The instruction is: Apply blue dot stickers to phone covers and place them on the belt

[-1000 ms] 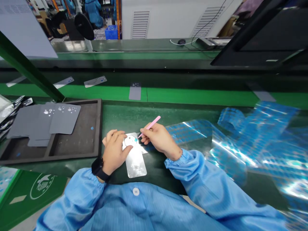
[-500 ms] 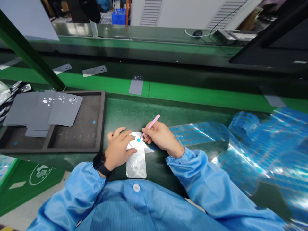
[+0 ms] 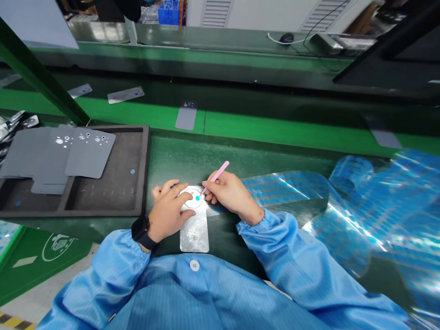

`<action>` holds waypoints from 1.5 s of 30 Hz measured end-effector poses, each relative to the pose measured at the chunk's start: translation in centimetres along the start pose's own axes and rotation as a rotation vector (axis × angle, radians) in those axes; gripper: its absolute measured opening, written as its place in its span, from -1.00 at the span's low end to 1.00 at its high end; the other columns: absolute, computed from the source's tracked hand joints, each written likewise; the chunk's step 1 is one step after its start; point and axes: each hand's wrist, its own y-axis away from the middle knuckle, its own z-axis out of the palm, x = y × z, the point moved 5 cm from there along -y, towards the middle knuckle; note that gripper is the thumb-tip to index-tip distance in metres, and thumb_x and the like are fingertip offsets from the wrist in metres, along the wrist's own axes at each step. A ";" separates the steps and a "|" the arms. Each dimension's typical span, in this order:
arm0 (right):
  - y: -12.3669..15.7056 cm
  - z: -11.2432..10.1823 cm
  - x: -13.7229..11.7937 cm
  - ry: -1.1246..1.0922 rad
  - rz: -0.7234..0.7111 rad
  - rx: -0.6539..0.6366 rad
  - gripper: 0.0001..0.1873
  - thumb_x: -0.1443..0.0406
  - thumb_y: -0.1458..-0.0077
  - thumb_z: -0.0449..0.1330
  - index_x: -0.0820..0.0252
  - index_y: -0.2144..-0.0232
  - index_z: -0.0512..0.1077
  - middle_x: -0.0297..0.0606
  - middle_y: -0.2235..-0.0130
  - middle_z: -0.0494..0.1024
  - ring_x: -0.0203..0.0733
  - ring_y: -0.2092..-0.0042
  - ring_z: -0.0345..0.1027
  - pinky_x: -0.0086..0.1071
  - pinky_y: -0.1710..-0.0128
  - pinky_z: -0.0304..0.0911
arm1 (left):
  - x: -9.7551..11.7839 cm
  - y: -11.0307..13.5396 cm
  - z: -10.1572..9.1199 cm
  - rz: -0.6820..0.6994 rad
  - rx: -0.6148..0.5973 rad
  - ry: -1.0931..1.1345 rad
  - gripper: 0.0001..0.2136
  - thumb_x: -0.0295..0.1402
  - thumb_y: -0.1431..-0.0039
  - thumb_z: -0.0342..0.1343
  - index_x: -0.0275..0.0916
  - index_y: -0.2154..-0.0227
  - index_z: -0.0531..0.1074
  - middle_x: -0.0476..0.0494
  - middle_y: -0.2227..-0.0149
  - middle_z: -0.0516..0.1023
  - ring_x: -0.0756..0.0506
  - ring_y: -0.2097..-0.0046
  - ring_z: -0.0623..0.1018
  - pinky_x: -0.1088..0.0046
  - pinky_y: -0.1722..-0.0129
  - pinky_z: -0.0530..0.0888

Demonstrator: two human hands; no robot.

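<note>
The work in hand sits at a small blue dot (image 3: 197, 198) inside a round outline near the top end of a silver sheet (image 3: 194, 233), which lies flat on the green bench (image 3: 178, 158) between the two hands. The left hand (image 3: 167, 211) is spread wide across the sheet's upper end, gripping nothing, while the right hand (image 3: 230, 195) pinches pink tweezers (image 3: 217, 177) in a narrow hold, their tip at the dot. The moment calls for a steady tip and a sheet kept from shifting. Left of the sheet, grey perforated sheets (image 3: 90, 156) lie in a black foam tray (image 3: 146, 169); to the right spreads a glossy film (image 3: 285, 189) printed with blue dots. A black smartwatch (image 3: 140, 233) sits on the left wrist. No brand or writing can be read — the round emblem on the green panel (image 3: 58, 247) is too small to make out.
</note>
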 end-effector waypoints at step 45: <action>1.7 -2.8 -2.5 0.207 -0.214 0.215 -0.84 0.26 -0.13 0.12 0.15 0.49 0.32 -0.31 0.54 0.48 -0.24 0.49 0.38 -0.40 0.46 0.28 | 1.8 0.0 -0.3 0.015 -0.117 -0.224 -0.71 -0.35 -0.12 0.15 -0.04 0.07 0.51 -0.30 -0.16 0.37 -0.43 -0.17 0.23 -0.07 0.12 0.25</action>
